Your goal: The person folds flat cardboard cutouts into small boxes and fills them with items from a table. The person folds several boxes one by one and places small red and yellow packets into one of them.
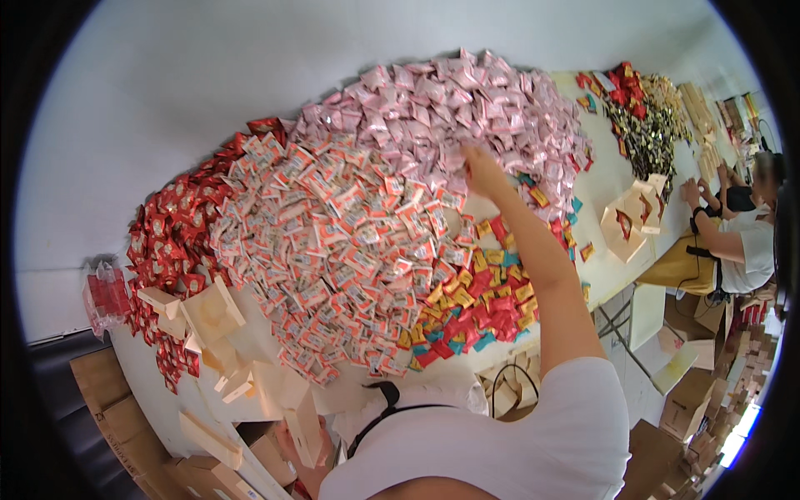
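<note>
My left hand [322, 445], low by the table's near edge, grips an open cream paperboard box [304, 431]. Stretched across the table, my right hand [484, 174] has curled fingers at the lower edge of a heap of pink wrapped packets [456, 106]. Whether a packet is between those fingers is hidden. Left of that hand spreads a large pile of white-and-orange packets [350, 244]. Under my right forearm lie red, yellow and teal wrapped sweets [487, 300]. Red packets [175, 219] are heaped at the far left.
More cream boxes [212, 312] stand at the left, others [634, 215] at the right. Dark and gold wrapped sweets [644, 131] lie farther right, near a person [740, 244] at the same table. Cardboard cartons [112, 406] stand below the left edge. A wall backs the table.
</note>
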Action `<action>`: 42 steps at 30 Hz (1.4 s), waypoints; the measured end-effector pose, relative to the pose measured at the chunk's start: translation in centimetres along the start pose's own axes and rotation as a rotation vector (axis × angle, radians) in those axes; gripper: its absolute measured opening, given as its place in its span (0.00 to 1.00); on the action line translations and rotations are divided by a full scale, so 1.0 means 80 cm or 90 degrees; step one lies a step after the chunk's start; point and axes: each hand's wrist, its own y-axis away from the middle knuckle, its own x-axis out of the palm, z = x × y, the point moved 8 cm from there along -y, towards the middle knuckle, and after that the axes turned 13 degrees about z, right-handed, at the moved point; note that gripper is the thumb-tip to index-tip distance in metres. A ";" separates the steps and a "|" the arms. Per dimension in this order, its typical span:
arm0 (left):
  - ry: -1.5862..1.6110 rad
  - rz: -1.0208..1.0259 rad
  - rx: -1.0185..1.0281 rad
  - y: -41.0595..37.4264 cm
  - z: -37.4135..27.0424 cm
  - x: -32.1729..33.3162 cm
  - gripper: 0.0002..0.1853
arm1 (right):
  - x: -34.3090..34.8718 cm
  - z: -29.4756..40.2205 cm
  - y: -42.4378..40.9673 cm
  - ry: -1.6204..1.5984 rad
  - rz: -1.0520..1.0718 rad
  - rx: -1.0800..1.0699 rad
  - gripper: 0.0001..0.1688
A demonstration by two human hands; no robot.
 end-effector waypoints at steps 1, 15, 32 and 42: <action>0.007 0.055 0.008 -0.011 0.007 -0.015 0.22 | -0.020 -0.003 0.009 -0.074 -0.051 0.013 0.22; -0.024 0.211 -0.055 -0.054 0.083 -0.031 0.20 | 0.054 0.001 0.158 0.128 0.188 0.044 0.19; -0.331 0.392 0.017 -0.097 0.175 0.120 0.27 | 0.026 0.305 0.308 -0.177 0.203 -0.329 0.11; -0.385 0.424 -0.094 -0.109 0.207 0.095 0.26 | 0.006 0.299 0.352 -0.102 0.184 -0.154 0.19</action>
